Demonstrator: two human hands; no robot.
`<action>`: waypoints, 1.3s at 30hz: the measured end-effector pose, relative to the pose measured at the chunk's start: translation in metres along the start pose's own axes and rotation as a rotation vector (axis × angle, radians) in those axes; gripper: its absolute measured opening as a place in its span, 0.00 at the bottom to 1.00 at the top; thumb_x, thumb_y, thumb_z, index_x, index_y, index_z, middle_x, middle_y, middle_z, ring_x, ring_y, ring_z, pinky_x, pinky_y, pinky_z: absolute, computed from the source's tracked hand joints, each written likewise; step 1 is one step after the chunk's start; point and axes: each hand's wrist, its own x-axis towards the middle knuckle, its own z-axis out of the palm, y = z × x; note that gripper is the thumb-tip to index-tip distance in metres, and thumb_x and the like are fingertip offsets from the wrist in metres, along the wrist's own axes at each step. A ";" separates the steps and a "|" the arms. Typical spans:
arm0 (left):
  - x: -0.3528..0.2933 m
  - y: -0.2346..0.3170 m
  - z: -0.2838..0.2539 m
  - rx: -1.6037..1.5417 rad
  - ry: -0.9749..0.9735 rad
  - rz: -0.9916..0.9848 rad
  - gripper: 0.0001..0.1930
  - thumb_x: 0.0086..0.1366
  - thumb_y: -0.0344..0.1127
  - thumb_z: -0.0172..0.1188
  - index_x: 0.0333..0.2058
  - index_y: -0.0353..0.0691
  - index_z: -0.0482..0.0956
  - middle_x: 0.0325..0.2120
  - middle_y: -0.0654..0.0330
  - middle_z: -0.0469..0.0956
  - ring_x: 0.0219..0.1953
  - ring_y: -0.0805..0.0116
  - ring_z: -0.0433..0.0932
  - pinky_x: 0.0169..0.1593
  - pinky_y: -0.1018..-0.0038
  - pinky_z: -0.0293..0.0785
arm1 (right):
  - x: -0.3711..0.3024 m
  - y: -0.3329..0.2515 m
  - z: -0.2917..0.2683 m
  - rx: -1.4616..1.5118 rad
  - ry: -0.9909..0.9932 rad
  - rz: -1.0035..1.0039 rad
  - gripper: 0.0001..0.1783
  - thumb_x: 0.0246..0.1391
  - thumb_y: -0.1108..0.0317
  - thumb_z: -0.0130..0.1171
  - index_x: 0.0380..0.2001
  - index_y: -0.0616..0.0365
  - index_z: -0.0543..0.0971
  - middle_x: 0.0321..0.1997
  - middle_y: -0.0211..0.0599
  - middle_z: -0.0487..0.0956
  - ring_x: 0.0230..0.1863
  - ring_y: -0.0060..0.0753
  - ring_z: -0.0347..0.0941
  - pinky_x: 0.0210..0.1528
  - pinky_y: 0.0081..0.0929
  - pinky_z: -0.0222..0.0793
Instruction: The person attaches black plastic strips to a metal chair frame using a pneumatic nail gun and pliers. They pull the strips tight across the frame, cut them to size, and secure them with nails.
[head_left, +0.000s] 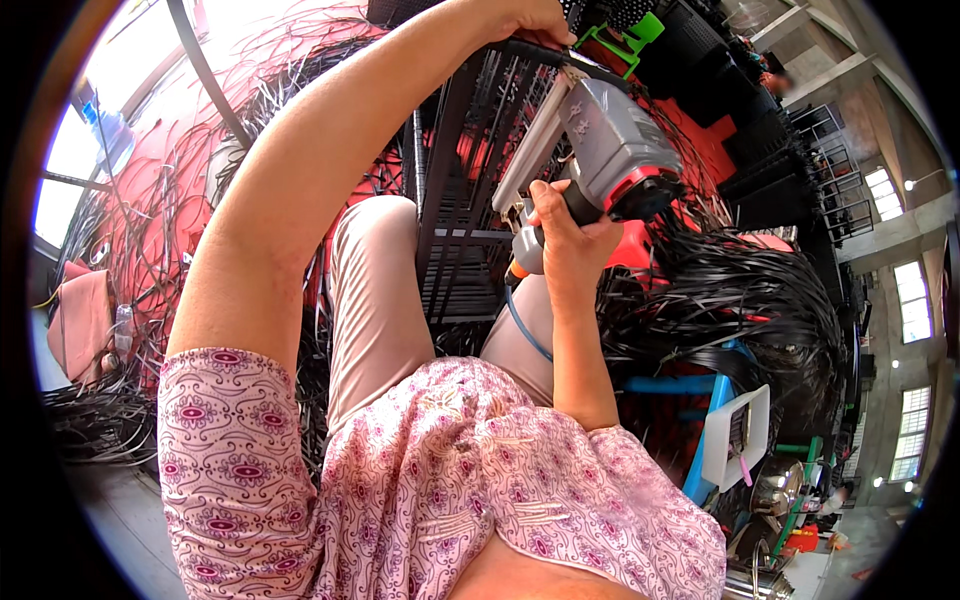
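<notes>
A grey pneumatic staple gun (618, 125) with a red band and a black cap is in my right hand (572, 235), its grip wrapped by my fingers. An air hose (527, 325) runs from the orange fitting at the handle's end. The gun's long pale magazine lies along a black woven frame (462, 190), which stands between my knees. At the frame's far top edge, my left hand (535, 20) curls its fingers over the rim. Part of that hand is cut off by the picture's top. Whether the gun's nose touches the frame is hard to make out.
A large heap of black plastic strips (730, 300) lies to my right, beside a blue stool (712, 425) and a white plastic box (737, 438). More strips cover the red floor (165, 205) at left. A small green chair (632, 42) stands far ahead.
</notes>
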 end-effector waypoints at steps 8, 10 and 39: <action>0.000 0.001 0.000 0.062 0.000 -0.013 0.07 0.57 0.30 0.68 0.22 0.37 0.84 0.17 0.61 0.78 0.18 0.70 0.73 0.25 0.70 0.68 | 0.001 -0.003 -0.003 -0.067 -0.001 0.018 0.08 0.53 0.73 0.67 0.25 0.63 0.79 0.20 0.27 0.77 0.22 0.17 0.71 0.29 0.19 0.66; 0.002 0.002 -0.003 0.091 -0.005 -0.020 0.07 0.58 0.30 0.67 0.22 0.37 0.84 0.17 0.61 0.78 0.18 0.70 0.73 0.25 0.69 0.68 | 0.001 -0.002 -0.002 -0.039 -0.001 0.008 0.08 0.53 0.73 0.68 0.24 0.63 0.79 0.20 0.27 0.77 0.21 0.16 0.71 0.29 0.19 0.65; -0.038 0.016 -0.010 0.206 0.087 0.110 0.07 0.56 0.35 0.68 0.22 0.41 0.85 0.17 0.64 0.77 0.19 0.73 0.70 0.26 0.71 0.65 | 0.027 -0.054 -0.070 0.168 0.026 0.125 0.14 0.46 0.70 0.70 0.34 0.61 0.75 0.22 0.32 0.73 0.18 0.27 0.70 0.22 0.26 0.68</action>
